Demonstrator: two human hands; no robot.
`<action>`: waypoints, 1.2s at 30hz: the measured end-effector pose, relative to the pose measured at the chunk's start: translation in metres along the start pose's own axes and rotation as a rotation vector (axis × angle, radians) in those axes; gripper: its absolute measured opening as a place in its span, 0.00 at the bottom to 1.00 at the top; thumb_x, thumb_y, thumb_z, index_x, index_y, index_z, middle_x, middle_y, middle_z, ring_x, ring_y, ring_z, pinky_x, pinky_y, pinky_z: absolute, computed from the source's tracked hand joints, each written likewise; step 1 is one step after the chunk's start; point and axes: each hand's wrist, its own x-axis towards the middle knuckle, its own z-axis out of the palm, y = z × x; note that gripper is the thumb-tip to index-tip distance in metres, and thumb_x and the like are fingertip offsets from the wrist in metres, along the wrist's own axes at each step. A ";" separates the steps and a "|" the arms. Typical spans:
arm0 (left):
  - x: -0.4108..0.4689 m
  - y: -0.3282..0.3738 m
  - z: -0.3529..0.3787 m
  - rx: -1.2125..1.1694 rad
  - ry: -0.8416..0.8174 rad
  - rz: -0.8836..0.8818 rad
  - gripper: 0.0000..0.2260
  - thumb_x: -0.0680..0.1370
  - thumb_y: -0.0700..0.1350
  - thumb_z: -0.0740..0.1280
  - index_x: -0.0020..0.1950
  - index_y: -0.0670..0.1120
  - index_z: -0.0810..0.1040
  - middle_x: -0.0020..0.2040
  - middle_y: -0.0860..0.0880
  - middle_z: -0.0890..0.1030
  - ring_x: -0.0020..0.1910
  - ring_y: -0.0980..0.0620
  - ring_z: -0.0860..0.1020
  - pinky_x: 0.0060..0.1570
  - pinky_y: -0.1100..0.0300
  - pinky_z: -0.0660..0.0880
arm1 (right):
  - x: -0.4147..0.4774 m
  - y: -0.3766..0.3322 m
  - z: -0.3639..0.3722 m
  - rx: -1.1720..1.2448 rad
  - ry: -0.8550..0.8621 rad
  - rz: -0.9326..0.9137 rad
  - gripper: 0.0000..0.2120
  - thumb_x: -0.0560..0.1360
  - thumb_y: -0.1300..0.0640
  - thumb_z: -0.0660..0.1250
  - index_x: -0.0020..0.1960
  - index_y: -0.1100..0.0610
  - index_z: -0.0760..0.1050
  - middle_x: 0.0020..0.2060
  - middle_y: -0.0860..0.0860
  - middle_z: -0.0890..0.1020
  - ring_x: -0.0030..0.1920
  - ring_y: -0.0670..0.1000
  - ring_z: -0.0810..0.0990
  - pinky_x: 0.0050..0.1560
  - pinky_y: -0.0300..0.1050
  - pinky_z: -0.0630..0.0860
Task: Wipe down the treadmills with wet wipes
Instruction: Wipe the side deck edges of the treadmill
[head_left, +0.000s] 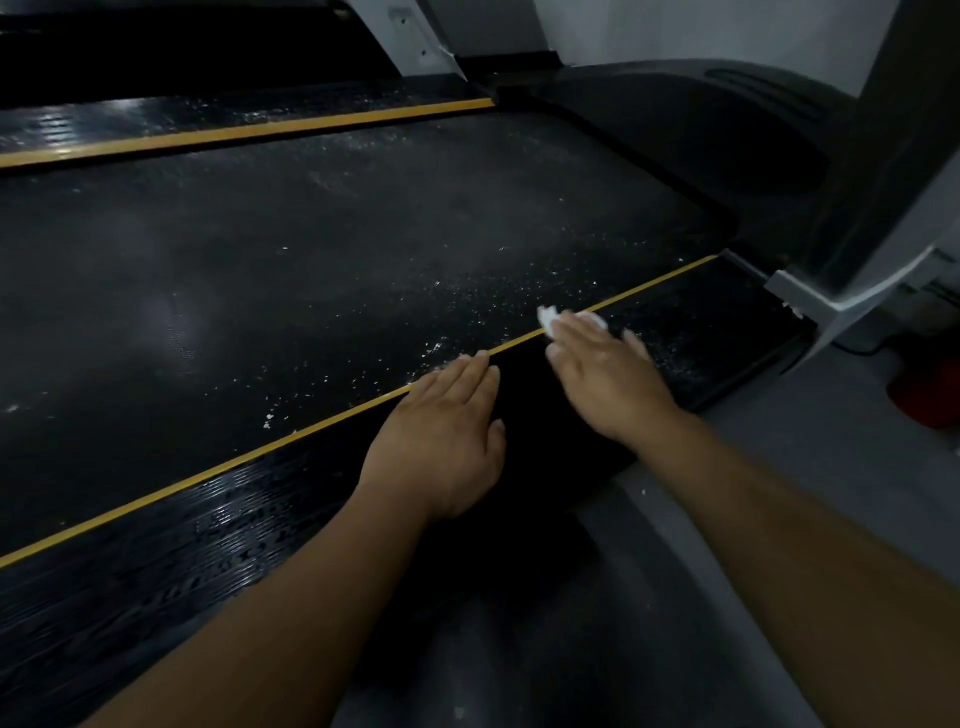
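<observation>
A treadmill fills the view. Its black belt (291, 270) is dusted with white specks, and a yellow stripe (208, 475) edges the near black side rail (156, 545). My left hand (447, 436) lies flat on that rail, palm down, fingers together, holding nothing. My right hand (608, 374) presses flat on the rail further right, with a white wet wipe (558, 317) under its fingers; only the wipe's edges stick out beyond the fingertips. White crumbs lie around the wipe on the rail and belt.
The far side rail (234, 119) with its own yellow stripe runs along the top left. The dark motor cover (701, 135) and a grey upright post (883, 208) stand at the right. Grey floor (779, 493) lies beside the rail, with a red object (930, 384) at the right edge.
</observation>
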 end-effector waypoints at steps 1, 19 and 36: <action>0.000 0.000 0.000 -0.005 -0.006 -0.001 0.28 0.85 0.56 0.45 0.84 0.48 0.48 0.84 0.51 0.45 0.82 0.55 0.43 0.79 0.58 0.41 | 0.007 0.002 -0.002 0.008 -0.006 0.058 0.23 0.86 0.48 0.49 0.80 0.47 0.60 0.80 0.45 0.58 0.80 0.45 0.53 0.78 0.56 0.46; 0.003 -0.002 0.005 -0.013 0.016 0.012 0.34 0.78 0.59 0.38 0.83 0.48 0.51 0.84 0.50 0.48 0.82 0.54 0.46 0.80 0.56 0.44 | 0.009 0.006 0.000 -0.045 0.005 -0.008 0.23 0.85 0.49 0.47 0.79 0.47 0.62 0.79 0.44 0.61 0.79 0.43 0.55 0.78 0.55 0.46; 0.001 0.002 0.003 -0.005 0.018 -0.006 0.39 0.74 0.61 0.33 0.83 0.50 0.52 0.83 0.52 0.50 0.82 0.55 0.47 0.78 0.58 0.43 | -0.067 -0.031 0.018 0.030 -0.029 -0.243 0.32 0.79 0.38 0.41 0.79 0.45 0.61 0.79 0.41 0.62 0.79 0.41 0.56 0.77 0.55 0.49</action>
